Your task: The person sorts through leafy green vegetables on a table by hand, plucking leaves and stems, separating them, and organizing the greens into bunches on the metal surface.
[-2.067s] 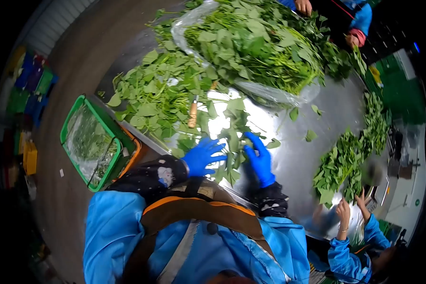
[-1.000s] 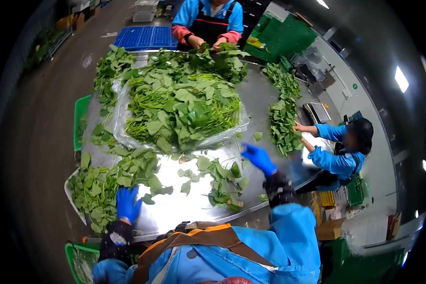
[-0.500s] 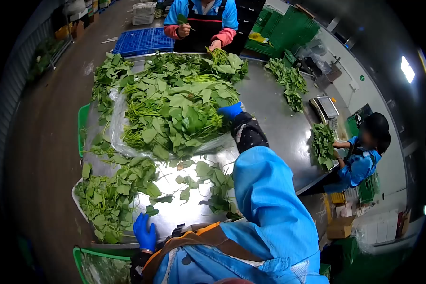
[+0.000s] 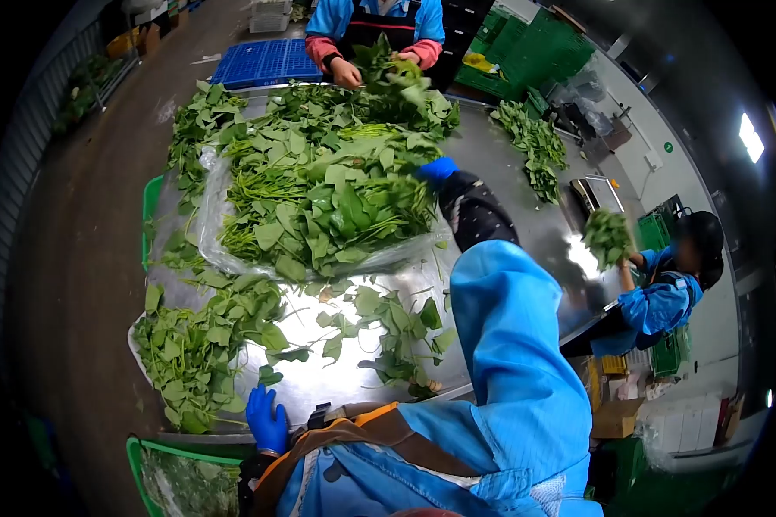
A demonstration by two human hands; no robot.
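Note:
My left hand [image 4: 267,420], in a blue glove, lies at the near edge of the metal table with its fingers stretched out and nothing in them. Close by it is a heap of loose leafy greens [image 4: 185,366] on the left. My right hand [image 4: 437,170], also blue-gloved, reaches to the right side of a large pile of leafy greens [image 4: 319,207]. It touches the leaves there, and its fingers are largely hidden, so their grip cannot be made out. Under and around that pile shows a clear plastic sheet [image 4: 211,233]. Scattered stems and leaves [image 4: 397,332] lie nearer to me.
Across the table, a person [image 4: 375,30] handles a bunch of greens [image 4: 392,73]. At the right, another person [image 4: 664,284] holds a bunch [image 4: 606,237] near a scale [image 4: 597,194]. A green crate [image 4: 185,455] stands below the table's near left edge.
My right hand has moved slightly up and right along the pile's side. The far person's bunch is now lifted between both hands. The right-hand person's bunch has been raised and turned.

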